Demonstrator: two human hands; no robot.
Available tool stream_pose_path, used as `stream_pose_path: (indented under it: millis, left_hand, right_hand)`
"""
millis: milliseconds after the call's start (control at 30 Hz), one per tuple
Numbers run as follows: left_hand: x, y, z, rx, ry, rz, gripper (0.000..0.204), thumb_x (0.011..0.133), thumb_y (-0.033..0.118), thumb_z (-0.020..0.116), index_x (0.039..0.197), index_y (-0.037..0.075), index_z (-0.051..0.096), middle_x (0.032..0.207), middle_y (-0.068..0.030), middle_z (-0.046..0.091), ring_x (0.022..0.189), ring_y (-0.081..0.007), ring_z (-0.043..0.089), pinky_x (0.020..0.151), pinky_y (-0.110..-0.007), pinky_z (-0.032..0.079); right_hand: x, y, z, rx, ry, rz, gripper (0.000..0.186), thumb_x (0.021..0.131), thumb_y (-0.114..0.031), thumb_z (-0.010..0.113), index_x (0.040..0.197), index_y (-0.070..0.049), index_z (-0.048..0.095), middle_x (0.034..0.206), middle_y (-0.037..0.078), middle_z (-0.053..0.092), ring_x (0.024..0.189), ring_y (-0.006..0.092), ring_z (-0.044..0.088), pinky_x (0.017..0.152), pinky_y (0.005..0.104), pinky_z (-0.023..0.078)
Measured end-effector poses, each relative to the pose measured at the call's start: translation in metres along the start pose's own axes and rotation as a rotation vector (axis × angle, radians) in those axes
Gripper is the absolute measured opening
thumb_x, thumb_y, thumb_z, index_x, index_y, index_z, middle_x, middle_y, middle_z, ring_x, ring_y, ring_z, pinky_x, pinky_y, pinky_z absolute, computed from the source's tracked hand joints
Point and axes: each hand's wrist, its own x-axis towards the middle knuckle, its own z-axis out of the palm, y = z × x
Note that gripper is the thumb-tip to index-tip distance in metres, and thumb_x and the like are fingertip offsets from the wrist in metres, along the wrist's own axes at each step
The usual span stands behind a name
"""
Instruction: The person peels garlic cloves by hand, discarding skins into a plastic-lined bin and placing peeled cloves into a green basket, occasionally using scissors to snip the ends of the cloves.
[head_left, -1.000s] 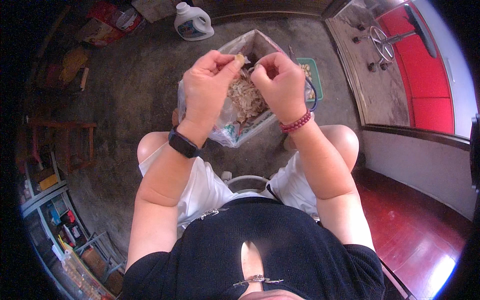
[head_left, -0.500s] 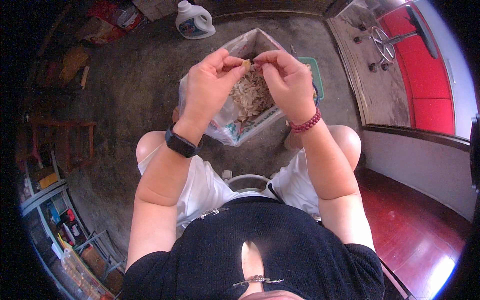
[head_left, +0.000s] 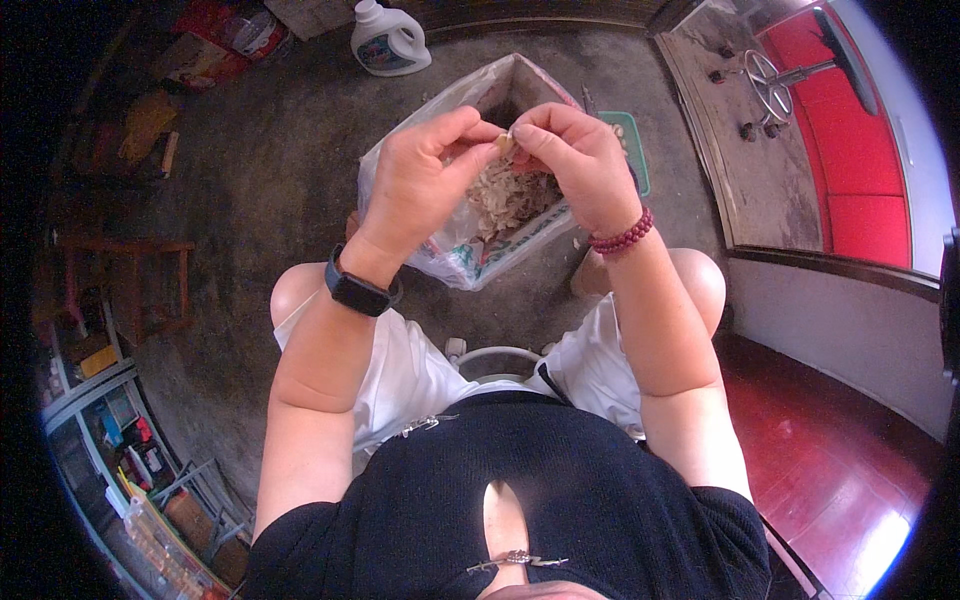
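A small pale-yellow garlic clove (head_left: 504, 145) is pinched between the thumb and fingers of my left hand (head_left: 418, 175). Against its upper side press the thumb and forefinger of my right hand (head_left: 582, 165), closed in a pinch; a whitish bit, seemingly skin, shows at those fingertips. Both hands hover over a box lined with a clear plastic bag (head_left: 462, 100). Inside it lies a heap of dry, papery garlic skins (head_left: 510, 205), partly hidden by my hands.
Just right of the box stands a green tray (head_left: 643, 165) with pale pieces in it, half covered by my right hand. A white jug (head_left: 388, 45) stands on the floor beyond. At far left are a wooden stool (head_left: 130, 285) and a cluttered shelf (head_left: 130, 450).
My hands have come together at the clove, the right fingers now touching it. Both have dropped slightly toward me, and a whitish bit now shows at the right fingertips.
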Motion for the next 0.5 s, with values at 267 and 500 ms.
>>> stream_pose_path:
  millis: [267,500]
  left_hand:
    - [0.000,-0.004,0.002,0.095,0.079,0.134,0.013,0.081,0.003,0.065,0.093,0.004,0.067,0.082,-0.0018,0.066,0.075,-0.0077,0.060,0.069,-0.022,0.048]
    - [-0.002,-0.002,0.008,0.163,0.222,0.149,0.015,0.080,0.004,0.066,0.095,0.003,0.065,0.084,-0.0030,0.066,0.076,-0.0084,0.060,0.068,-0.022,0.048]
  right_hand:
    - [0.000,0.005,0.010,-0.018,0.078,-0.006,0.018,0.092,-0.017,0.054,0.091,0.000,0.058,0.075,0.001,0.057,0.065,0.0083,0.054,0.061,0.0217,0.046]
    - [-0.003,0.003,0.018,0.135,0.113,0.042,0.019,0.092,-0.019,0.052,0.090,0.000,0.057,0.073,0.000,0.055,0.063,0.0085,0.053,0.059,0.0212,0.044]
